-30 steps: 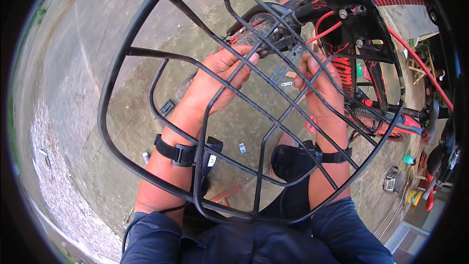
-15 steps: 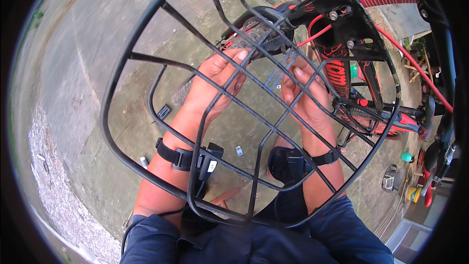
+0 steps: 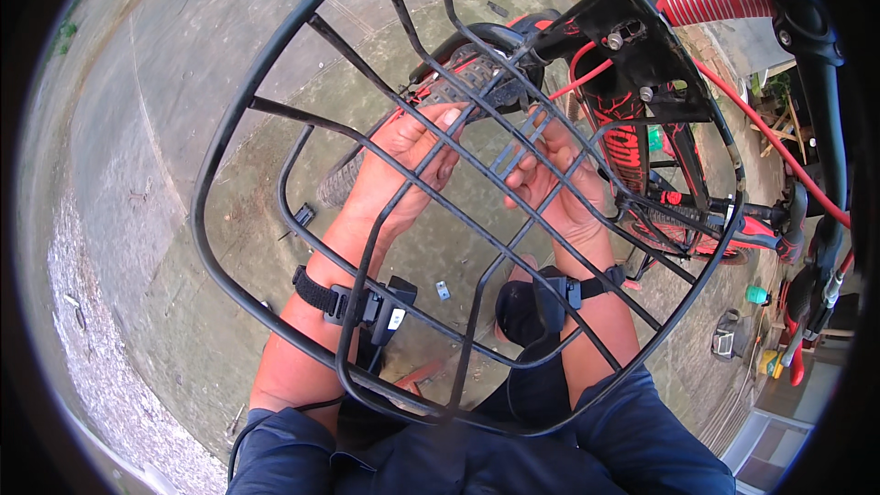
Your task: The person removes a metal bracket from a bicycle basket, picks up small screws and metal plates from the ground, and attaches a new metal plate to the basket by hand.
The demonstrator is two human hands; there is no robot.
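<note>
A black wire bicycle basket (image 3: 275, 321) spans the view, with both my hands seen through its wires. My left hand (image 3: 403, 133) is closed, thumb pressed to the fingers beside a crossing of the wires; what it pinches, if anything, is hidden. Just to its right, my right hand (image 3: 573, 206) grips a narrow, slotted metal bracket (image 3: 513, 148) between its curled fingers. The bracket is tilted and sits behind the wires. Beyond the hands is the knobby front tyre (image 3: 458, 82). A black mounting plate (image 3: 642, 60) with bolts joins the basket near the handlebar stem.
The red and black bicycle (image 3: 623, 151) stands to the right, a red cable (image 3: 779, 128) crossing in front. On the concrete lie a small metal plate (image 3: 443, 291) and a black part (image 3: 304, 214). Several tools and a green-handled item (image 3: 757, 295) lie at the right.
My right hand has shifted slightly left and down with the bracket, closer to my left hand. The left hand keeps its pinch. The whole view has shifted a little.
</note>
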